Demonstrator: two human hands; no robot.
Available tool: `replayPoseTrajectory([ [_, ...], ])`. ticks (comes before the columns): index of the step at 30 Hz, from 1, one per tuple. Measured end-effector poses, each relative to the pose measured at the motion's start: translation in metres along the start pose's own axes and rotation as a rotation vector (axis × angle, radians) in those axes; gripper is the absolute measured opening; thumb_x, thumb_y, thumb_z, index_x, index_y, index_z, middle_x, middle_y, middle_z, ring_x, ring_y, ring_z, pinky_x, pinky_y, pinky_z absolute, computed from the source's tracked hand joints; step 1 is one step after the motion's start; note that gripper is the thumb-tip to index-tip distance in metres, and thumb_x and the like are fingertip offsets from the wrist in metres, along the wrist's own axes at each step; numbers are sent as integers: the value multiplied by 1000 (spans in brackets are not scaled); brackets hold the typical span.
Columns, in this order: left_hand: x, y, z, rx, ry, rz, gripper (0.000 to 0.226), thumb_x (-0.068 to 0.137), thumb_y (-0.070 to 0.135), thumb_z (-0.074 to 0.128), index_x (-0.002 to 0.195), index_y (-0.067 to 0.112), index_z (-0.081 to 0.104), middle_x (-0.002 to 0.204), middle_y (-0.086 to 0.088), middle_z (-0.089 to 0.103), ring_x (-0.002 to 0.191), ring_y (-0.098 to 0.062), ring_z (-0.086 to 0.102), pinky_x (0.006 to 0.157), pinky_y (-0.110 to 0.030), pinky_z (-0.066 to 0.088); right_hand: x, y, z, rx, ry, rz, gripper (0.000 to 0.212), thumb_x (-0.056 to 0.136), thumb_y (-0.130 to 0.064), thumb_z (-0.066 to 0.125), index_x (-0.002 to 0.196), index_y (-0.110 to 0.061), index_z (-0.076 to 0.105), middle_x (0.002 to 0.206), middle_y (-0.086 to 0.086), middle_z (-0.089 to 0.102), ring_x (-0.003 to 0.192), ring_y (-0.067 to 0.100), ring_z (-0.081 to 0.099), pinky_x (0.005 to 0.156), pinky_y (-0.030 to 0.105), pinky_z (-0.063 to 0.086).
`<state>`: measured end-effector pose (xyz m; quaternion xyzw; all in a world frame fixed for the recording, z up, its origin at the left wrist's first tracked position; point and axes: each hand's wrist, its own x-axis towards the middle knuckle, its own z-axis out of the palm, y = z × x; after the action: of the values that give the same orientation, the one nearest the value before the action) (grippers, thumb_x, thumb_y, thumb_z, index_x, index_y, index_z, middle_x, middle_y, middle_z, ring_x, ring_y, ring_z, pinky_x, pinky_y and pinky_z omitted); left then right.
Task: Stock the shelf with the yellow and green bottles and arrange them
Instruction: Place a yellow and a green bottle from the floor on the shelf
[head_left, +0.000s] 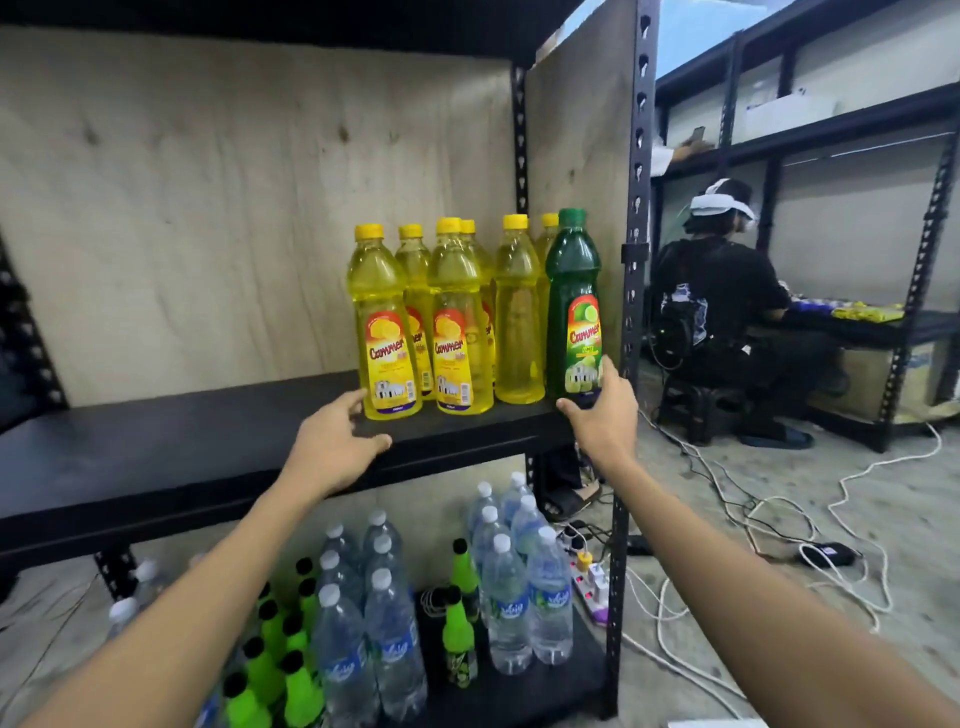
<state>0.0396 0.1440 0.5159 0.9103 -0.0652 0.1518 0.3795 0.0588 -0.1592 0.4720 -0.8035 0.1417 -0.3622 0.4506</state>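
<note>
A person's right hand (602, 415) wraps its fingers (607, 370) round the base of a green plastic bottle (573, 306) at the black metal shelf's (208, 441) right end; the left hand (337, 447), fingers spread loosely, touches the front yellow plastic bottle (384, 332). Placement appears nearly done; straightening the row seems next. Rear bottles are partly hidden.

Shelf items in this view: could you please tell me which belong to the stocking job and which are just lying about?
Belongs to the job:
green bottle, held by the right hand
yellow bottles
black shelf
left hand

Just lying about:
water bottles
neon green bottles
power strip
white cables
</note>
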Motion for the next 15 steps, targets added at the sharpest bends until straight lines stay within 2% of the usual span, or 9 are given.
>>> replayPoseTrajectory([
  [3,-54,-3,9,-28,224,180,47,84,13,70,128,26,60,112,-1,61,92,-13,62,92,-29,51,-62,11,-1,27,36,-25,58,82,-15,76,135,-15,52,124,9,55,113,23,56,96,31,43],
  [5,-99,-17,38,-94,240,224,36,84,10,66,116,26,65,101,1,58,82,-12,61,83,-27,54,-117,38,7,8,-80,25,45,78,-13,73,121,-14,61,113,9,60,101,23,59,87,29,44],
  [7,-141,-41,82,-88,100,203,31,83,10,65,110,26,66,98,3,59,78,-10,63,78,-22,52,-176,86,23,-7,-266,220,36,71,-15,73,107,-14,67,100,8,65,91,25,63,79,32,48],
  [9,-172,-76,131,-56,-95,126,29,81,9,69,105,26,68,99,3,61,72,-8,63,76,-19,51,-232,147,42,-2,-419,526,27,65,-19,75,91,-18,70,93,7,70,88,26,67,78,33,52],
  [12,-196,-145,196,-19,-394,-106,29,81,7,70,100,29,69,102,2,66,73,-7,64,69,-10,48,-286,221,66,61,-528,930,10,80,-13,73,81,-10,64,85,13,69,71,24,61,64,30,48],
  [14,-196,-199,239,40,-512,-186,32,79,7,69,104,28,69,107,0,69,85,-14,67,79,-21,54,-303,261,84,38,-547,1143,19,84,-13,74,77,-6,58,66,9,57,51,18,52,52,26,44],
  [15,-197,-217,252,100,-556,-199,35,78,7,69,108,27,69,111,0,68,92,-16,67,85,-26,54,-308,273,87,21,-565,1224,20,85,-15,75,84,-4,59,68,7,54,50,16,51,49,26,44],
])
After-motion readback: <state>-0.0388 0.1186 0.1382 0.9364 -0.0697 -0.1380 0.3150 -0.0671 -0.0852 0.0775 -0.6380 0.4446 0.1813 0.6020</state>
